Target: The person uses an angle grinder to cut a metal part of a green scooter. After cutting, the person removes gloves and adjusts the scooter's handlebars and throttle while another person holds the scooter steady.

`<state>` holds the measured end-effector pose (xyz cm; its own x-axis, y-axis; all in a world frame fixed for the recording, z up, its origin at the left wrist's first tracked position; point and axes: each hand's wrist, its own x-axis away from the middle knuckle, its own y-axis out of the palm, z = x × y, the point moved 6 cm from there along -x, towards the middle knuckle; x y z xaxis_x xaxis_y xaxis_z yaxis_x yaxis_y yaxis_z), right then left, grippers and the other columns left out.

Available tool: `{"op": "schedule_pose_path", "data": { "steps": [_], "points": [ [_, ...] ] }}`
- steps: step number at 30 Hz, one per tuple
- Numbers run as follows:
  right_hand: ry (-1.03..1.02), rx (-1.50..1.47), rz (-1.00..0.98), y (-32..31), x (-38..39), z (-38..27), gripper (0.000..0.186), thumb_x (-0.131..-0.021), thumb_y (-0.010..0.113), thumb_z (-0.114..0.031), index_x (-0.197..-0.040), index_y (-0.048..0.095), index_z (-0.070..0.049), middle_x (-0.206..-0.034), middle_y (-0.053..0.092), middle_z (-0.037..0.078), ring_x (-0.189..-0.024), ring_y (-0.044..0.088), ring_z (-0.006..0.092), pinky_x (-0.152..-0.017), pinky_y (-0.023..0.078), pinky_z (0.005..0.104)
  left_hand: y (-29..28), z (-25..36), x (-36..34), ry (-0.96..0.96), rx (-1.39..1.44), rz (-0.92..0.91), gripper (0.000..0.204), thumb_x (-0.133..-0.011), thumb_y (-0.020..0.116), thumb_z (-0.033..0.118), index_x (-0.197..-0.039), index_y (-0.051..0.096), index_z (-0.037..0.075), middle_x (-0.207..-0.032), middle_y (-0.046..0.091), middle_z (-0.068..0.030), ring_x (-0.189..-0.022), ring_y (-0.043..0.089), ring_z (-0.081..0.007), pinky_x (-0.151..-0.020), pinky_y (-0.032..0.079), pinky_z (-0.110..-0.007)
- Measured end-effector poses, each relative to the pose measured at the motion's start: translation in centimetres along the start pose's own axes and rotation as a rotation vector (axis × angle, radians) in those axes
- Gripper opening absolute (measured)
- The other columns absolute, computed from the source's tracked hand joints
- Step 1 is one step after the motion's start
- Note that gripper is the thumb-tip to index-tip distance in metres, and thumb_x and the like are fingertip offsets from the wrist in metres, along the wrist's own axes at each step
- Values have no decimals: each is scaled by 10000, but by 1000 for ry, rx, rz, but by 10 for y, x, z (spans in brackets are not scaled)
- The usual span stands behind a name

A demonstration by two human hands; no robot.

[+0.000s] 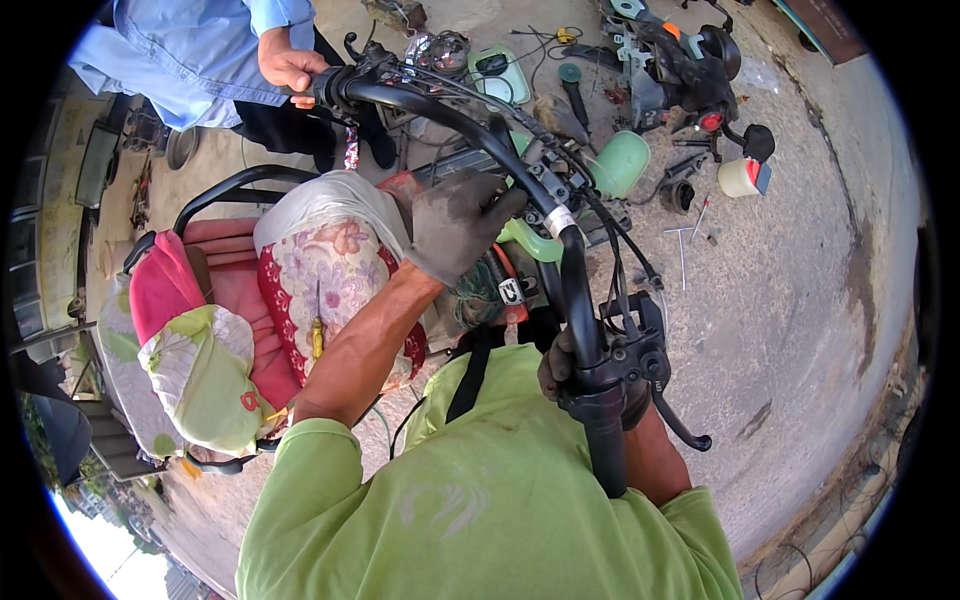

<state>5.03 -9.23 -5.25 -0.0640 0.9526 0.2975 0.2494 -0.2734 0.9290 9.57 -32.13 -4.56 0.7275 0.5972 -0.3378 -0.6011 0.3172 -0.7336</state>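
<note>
A black handlebar (430, 115) with cables, levers and a white band crosses diagonally in front of me. My left hand (455, 225), in a grey glove, is bent at the bar's middle, beside a pale green part (535, 240); what its fingers grip is hidden. Partly hidden beneath the bar's near end, my gloved right hand (555, 370) is curled round it at the black lever housing (625, 365). A co-worker's bare hand (290, 65) is at the far grip.
A padded three-wheeler seat (220, 250) with pink and floral cloths is on my left. Vehicle parts (680, 80), green plastic covers (620, 165), a cream container (740, 177) and a T-handle tool (683, 260) lie on the concrete. The co-worker (180, 55) stands at upper left.
</note>
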Motion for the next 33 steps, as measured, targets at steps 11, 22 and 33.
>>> {"op": "schedule_pose_path", "data": {
  "steps": [11, 22, 33],
  "points": [
    [-17, -46, -52, -1, 2, 3, 471, -870, 726, -471, -1103, 602, -80, -925, 680, 112, -816, 617, 324, -700, 499, 416, 5, -3, 0, -116, 50, -41, 190, -877, 758, 227, -942, 739, 50, -760, 703, -142, -651, 689, -288, -600, 528, -396],
    [-90, 19, -73, -3, 6, 2, 539, -868, 730, -468, -1192, 608, -54, -966, 679, 119, -850, 612, 321, -728, 504, 406, 5, 12, -7, -47, -177, -71, 195, -897, 724, 237, -867, 699, 46, -789, 671, -142, -655, 661, -331, -591, 511, -442],
    [60, -3, -158, -22, 2, 11, 789, -762, 809, -595, -1288, 569, -58, -1021, 671, 118, -938, 651, 285, -838, 516, 419, 4, 13, -5, -124, -71, -53, 177, -890, 718, 226, -894, 686, 51, -822, 679, -146, -711, 673, -358, -615, 513, -462]
  ]
}}
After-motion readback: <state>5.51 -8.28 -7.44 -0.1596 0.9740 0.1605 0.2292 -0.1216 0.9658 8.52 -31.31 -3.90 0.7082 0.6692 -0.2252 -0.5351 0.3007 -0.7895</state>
